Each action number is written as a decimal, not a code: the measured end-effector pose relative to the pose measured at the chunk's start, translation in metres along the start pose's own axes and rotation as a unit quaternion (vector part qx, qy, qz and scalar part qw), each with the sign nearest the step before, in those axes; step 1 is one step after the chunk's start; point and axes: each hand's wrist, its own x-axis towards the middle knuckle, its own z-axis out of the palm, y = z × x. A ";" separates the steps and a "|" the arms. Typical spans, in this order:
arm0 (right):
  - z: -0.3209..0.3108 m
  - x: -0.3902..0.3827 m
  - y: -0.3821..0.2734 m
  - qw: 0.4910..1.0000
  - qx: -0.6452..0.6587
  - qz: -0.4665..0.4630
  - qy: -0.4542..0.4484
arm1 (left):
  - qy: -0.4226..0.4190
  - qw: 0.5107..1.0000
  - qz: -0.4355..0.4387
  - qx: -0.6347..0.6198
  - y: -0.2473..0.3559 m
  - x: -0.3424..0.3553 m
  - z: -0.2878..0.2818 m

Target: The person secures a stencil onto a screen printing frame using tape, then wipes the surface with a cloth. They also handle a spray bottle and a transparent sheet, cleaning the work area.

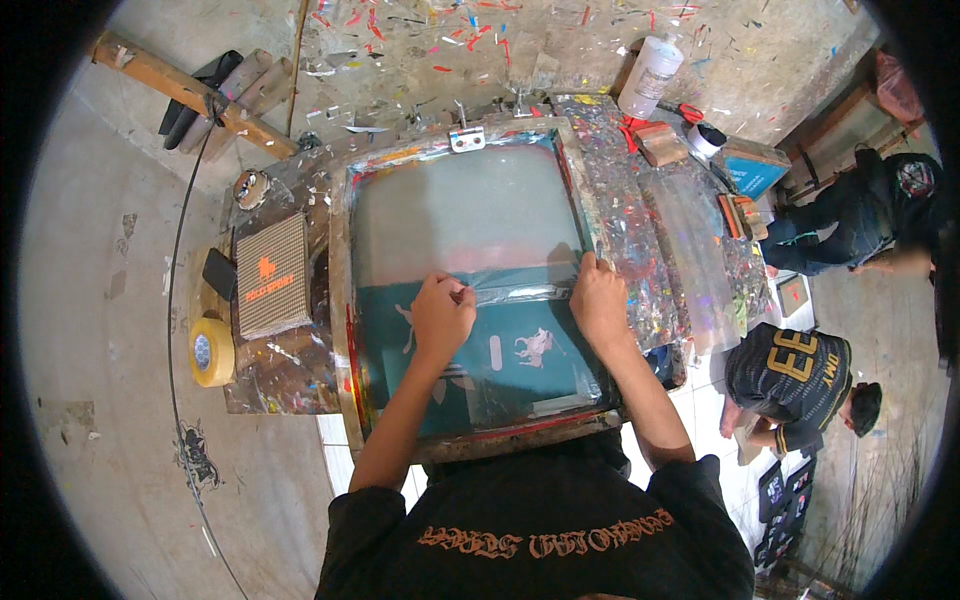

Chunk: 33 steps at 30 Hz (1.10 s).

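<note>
Paint-spattered work table (640, 230) fills the middle of the view, its top streaked with many colours. On it lies a wooden-framed printing screen (470, 200), mesh pale green at the far half, dark teal at the near half with white stencil shapes showing through. A metal hinge clamp (467, 139) sits at the frame's far edge.

Across the mesh, about mid-frame, runs a strip of clear tape (515, 293), stretched side to side. Left hand (441, 315) rests on the mesh at the strip's left end, fingers curled closed and pinching the tape. Right hand (598, 300) sits at the frame's right rail, fingers folded down over the strip's right end and the rail edge, pressing on it.

Left of the frame: a ribbed brown board (272, 274) with an orange mark, a small black block (219, 273) just beside it, and a roll of yellow tape (211, 351) near the table's left edge. Far right corner of the table: a white plastic bottle (649, 76) and a wooden squeegee (662, 145).

Two other people (795, 375) crouch on the floor at right, well apart from the table.
</note>
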 end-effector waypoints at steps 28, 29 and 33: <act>-0.015 0.022 -0.011 0.984 -0.140 -0.034 -0.106 | -0.049 0.990 -0.064 0.118 -0.004 0.020 0.013; -0.016 0.025 -0.011 0.982 -0.153 -0.019 -0.106 | -0.069 0.986 -0.079 0.126 0.000 0.022 0.009; -0.019 0.042 -0.004 0.975 -0.185 0.016 -0.121 | -0.104 0.975 -0.099 0.169 0.007 0.027 -0.008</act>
